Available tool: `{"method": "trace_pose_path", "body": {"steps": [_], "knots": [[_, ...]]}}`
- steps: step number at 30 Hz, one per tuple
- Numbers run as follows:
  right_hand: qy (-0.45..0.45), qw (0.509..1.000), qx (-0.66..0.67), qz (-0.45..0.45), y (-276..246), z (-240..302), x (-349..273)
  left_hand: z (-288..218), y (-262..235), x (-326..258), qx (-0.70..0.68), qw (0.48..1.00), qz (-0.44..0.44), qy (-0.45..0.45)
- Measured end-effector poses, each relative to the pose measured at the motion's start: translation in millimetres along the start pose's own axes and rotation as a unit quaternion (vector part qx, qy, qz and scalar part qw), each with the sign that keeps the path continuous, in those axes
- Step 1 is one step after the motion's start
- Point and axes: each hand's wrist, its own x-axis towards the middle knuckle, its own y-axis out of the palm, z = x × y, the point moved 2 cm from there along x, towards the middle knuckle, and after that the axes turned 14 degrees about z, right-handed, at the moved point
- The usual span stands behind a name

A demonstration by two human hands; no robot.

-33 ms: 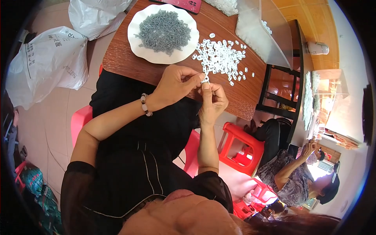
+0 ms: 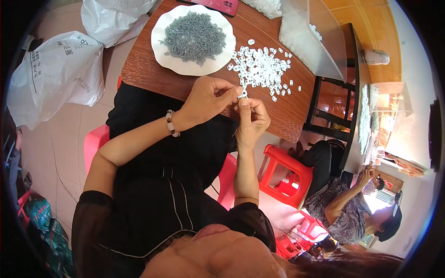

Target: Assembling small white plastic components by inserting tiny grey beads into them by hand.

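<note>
My two hands meet over the near edge of the brown table. Between thumb and fingers, my right hand [image 2: 252, 123] grips a small white plastic piece [image 2: 244, 94] with a round hole. Thumb and forefinger of my left hand [image 2: 201, 103] are pinched together at that piece's upper edge; whatever they hold is too small to make out. Just beyond the fingertips lies a loose pile of small white two-holed plastic pieces [image 2: 262, 67]. Farther left, a white scalloped plate [image 2: 162, 58] carries a heap of small grey rod-shaped pieces [image 2: 194, 37].
A pink phone [image 2: 222, 5] lies at the table's far edge. Clear panels and more white pieces [image 2: 264, 7] stand at the far right. White sacks [image 2: 60, 74] rest on the floor to the left. A red stool [image 2: 287, 176] and a seated person [image 2: 347, 204] are at right.
</note>
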Motion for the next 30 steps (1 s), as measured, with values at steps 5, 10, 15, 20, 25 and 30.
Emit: {"method": "trace_pose_path", "body": {"steps": [5,10,15,20,25,30], "knots": [[-0.01,1.0,0.003,0.023,-1,-1,1,3,-7,3,-0.018,0.999,0.026,-0.035],[-0.015,0.999,0.005,0.03,-1,-2,3,0,-9,4,-0.03,0.998,0.036,-0.038],[0.0,0.999,0.017,0.035,-5,-4,3,1,-7,4,-0.024,0.998,0.035,-0.044],[0.008,0.999,0.023,0.029,-3,-3,3,6,-3,3,-0.017,0.999,0.013,-0.032],[0.006,1.0,0.013,0.019,-3,-1,3,5,-1,1,0.0,0.999,0.009,-0.04],[0.004,1.0,0.003,0.021,-4,-2,2,7,1,-1,0.014,0.999,-0.002,-0.048]]}}
